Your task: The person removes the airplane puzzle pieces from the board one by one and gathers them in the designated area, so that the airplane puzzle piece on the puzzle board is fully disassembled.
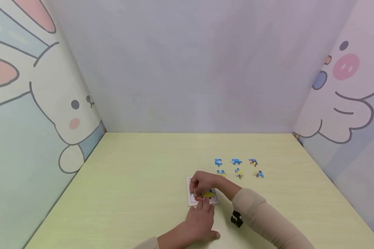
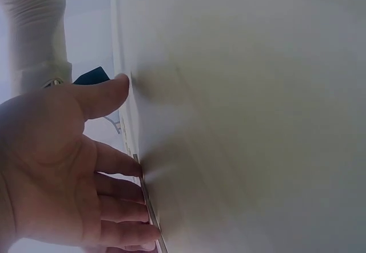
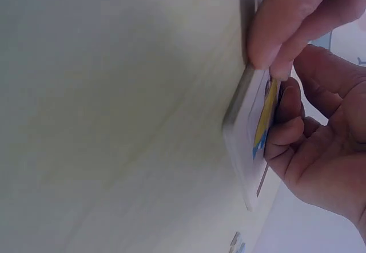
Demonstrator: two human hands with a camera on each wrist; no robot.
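A small white-bordered puzzle board (image 1: pixel 189 202) lies flat on the table before me. My right hand (image 1: pixel 203 181) reaches over it from the right, its fingers and thumb curled down around a colourful puzzle piece (image 3: pixel 265 118) on the board's picture. The grip itself is partly hidden behind the fingers. From the near side, my left hand (image 1: pixel 201 219) rests with straight fingers on the board's lower edge, thumb out to the right. In the right wrist view, the left fingertips press at the board's corner, close to the right fingers.
Several loose puzzle pieces (image 1: pixel 236 161) lie in two rows on the pale yellow table (image 1: pixel 137 180), beyond the board to the right. A black object (image 1: pixel 237 219) shows under the right forearm. Cartoon-printed side walls and a grey back wall (image 1: pixel 187 69) enclose the table.
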